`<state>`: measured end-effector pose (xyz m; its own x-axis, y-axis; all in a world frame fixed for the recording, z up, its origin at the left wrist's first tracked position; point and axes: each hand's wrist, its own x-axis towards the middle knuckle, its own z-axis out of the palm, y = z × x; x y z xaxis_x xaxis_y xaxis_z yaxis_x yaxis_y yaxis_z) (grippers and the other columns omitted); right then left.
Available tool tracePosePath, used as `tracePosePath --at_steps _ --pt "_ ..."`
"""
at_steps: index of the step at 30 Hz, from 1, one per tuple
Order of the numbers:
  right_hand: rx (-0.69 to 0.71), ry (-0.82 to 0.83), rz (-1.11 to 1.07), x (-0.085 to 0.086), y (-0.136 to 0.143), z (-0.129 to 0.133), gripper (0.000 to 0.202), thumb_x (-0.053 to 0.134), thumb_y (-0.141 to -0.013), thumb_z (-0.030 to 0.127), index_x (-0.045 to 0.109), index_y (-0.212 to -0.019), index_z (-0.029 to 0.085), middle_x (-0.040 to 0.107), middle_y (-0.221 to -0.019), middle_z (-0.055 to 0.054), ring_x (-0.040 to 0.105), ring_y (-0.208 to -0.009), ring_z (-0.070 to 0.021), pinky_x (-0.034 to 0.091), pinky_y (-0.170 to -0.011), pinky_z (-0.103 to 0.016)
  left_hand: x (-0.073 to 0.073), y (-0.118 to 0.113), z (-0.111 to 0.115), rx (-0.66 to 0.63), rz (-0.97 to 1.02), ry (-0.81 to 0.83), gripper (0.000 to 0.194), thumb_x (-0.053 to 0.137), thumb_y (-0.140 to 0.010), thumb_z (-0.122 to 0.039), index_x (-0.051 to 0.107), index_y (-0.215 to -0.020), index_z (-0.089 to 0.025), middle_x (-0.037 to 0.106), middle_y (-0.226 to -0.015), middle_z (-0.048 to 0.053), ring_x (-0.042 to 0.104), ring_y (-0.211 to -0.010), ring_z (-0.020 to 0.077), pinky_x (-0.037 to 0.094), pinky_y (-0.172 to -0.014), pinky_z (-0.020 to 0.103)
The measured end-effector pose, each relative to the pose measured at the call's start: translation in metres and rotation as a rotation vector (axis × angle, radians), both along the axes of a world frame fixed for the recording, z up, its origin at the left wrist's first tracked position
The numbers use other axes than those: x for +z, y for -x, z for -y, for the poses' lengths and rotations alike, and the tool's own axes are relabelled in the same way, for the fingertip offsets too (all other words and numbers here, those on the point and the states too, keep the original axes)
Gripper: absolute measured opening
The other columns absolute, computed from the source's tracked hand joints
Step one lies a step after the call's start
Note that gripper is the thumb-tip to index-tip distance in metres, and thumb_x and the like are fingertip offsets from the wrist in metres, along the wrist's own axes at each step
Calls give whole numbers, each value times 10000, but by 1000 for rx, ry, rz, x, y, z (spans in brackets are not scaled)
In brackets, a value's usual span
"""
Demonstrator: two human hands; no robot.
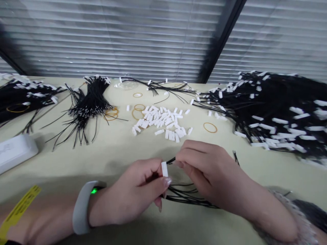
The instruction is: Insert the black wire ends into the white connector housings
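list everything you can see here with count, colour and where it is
white clips: loose heap, too many to count, table centre
black cords: large pile with white clips on, right
cord bundle: one, black, left of centre
cord pile: black with white clips, far left
rubber bands: several, tan, scattered mid-table
white case: one, left edge
table: pale green
blinds: grey, behind
wristband: one, grey, left wrist
left hand: pinches one white clip
right hand: pinches a black cord
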<state>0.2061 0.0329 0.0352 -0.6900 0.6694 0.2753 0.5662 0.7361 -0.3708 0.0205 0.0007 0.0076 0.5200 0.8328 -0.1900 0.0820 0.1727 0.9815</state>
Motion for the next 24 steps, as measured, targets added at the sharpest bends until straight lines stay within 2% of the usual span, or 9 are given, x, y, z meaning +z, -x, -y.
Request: tracePosePath --at_steps 7,12,19,24 --pt "53 99 -137 -2 2 0 161 424 -729 3 465 -689 153 438 -668 24 374 -611 -71 281 -553 -203 0 2 0 -52 7 -6 180 466 -844 -241 469 -687 -153 461 -621 -44 470 -542 63 456 -521 177" --pt "26 200 -294 0 7 2 128 441 -813 79 486 -715 149 469 -668 30 424 -641 -56 324 -585 -175 0 2 1 -48 36 10 178 477 -839 -254 475 -696 -150 458 -629 -40 462 -543 62 448 -511 170" --pt "-23 230 -245 7 4 1 148 440 -836 126 484 -699 161 491 -632 37 433 -590 -60 327 -553 -191 2 1 1 40 85 63 218 518 -812 -290 466 -658 -144 476 -610 -35 472 -512 56 446 -479 166" --pt "-116 304 -181 8 -3 1 194 400 -864 166 513 -707 160 521 -651 11 449 -598 -80 338 -547 -213 3 0 1 111 87 95 227 523 -805 -282 448 -639 -146 483 -584 -39 469 -496 56 454 -472 173"
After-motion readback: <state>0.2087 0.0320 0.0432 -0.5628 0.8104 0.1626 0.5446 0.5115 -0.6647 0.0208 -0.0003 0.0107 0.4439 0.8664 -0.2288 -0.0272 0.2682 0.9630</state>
